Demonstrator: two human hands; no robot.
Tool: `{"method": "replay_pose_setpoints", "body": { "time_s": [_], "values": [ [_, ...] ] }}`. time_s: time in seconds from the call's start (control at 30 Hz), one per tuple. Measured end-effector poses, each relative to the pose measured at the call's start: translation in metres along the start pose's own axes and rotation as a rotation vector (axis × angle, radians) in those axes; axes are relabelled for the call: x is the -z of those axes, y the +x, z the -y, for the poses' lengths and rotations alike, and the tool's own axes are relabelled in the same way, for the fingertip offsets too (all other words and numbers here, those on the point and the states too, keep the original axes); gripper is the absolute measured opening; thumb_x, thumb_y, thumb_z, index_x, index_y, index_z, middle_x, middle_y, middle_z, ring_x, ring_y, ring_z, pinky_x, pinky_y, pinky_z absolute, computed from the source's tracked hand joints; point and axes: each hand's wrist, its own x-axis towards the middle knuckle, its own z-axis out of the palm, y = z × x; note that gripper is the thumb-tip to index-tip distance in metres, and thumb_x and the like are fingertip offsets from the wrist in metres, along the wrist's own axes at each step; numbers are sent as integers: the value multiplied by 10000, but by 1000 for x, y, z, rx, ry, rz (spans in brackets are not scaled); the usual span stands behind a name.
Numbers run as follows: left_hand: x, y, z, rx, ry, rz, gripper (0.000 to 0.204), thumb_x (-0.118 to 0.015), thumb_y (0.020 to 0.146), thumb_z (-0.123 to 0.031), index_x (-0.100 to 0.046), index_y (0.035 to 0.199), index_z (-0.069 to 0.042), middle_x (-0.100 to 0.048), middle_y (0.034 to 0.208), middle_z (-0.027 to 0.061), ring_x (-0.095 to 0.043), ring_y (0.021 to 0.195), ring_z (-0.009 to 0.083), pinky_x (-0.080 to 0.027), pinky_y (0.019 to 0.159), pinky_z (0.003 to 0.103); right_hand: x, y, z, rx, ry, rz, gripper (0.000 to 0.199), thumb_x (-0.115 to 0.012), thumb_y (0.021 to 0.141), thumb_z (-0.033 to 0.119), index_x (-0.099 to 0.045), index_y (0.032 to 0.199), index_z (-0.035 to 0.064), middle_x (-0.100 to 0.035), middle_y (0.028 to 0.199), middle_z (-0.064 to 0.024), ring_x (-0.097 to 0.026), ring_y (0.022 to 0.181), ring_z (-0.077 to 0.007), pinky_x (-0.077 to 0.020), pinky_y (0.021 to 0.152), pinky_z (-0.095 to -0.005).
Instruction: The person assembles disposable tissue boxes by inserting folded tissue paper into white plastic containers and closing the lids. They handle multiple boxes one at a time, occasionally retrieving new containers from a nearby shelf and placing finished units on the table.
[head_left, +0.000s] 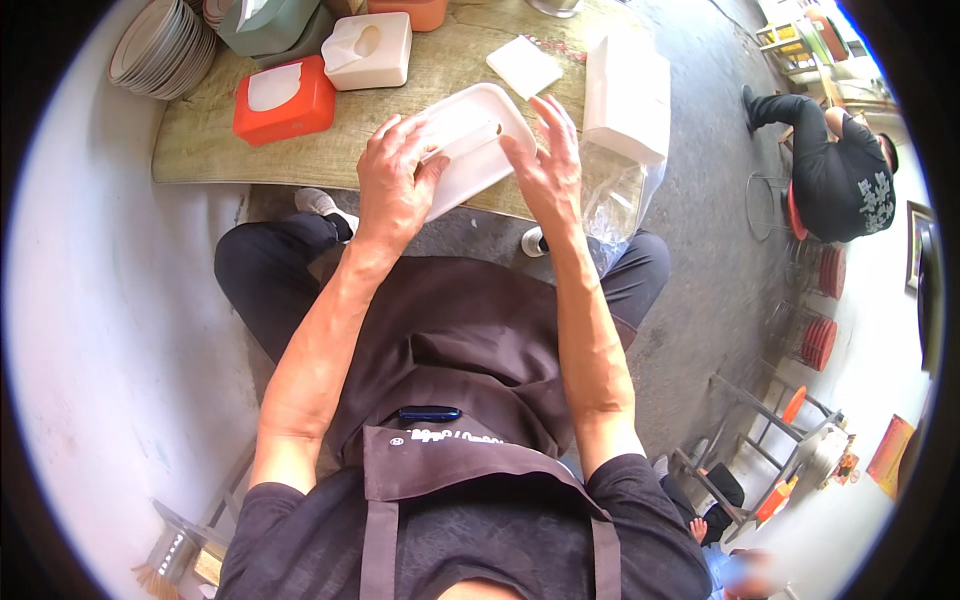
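Observation:
A white plastic box-like piece with rounded corners (480, 168), like a tissue box or its lid, sits before me at the table's near edge and juts past it. Something white and folded seems to lie in it, but I cannot make it out. My left hand (394, 175) is bent over its left side, thumb and fingers closing on it. On the other side my right hand (548, 165) has its fingers apart, the thumb at the piece's right edge. A white stack of napkins or paper (525, 67) lies just beyond.
On the wooden table (200, 150) stand a red tissue box (285, 103), a white tissue box (368, 52), a grey-green box (265, 28) and stacked plates (165, 52). To the right are a white carton (627, 97) and a clear plastic bag (612, 195). A person in black (835, 165) sits farther right.

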Motion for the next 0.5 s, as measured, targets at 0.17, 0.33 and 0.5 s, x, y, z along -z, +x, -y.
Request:
{"method": "replay_pose_setpoints", "body": {
  "time_s": [0.17,0.33,0.5],
  "values": [
    [15,-13,-20,-27,101,116,306,-729,835,-150,-679,1083,24,-538,1340,155,-492,1217,358,-417,1042,443,-2,-58,-12,-523,372,13,646,-693,916,187,-387,1449,-11,-501,1423,-183,-638,1106,-230,-509,937,-351],
    [29,-31,-48,8,222,279,350,-747,840,-242,-689,1037,41,-442,1429,178,-477,1186,351,-422,1015,428,-6,-42,-13,-452,450,89,514,-645,963,175,-459,1408,-4,-569,1344,-156,-646,1072,-181,-510,896,-292],
    [24,-38,-53,-17,254,254,427,-768,817,-280,-672,1151,-31,-391,1461,203,-550,1155,365,-481,953,440,9,-22,21,-177,84,106,410,-659,947,204,-573,1290,-3,-632,1215,-194,-671,1015,-242,-549,861,-325]
  ]
}}
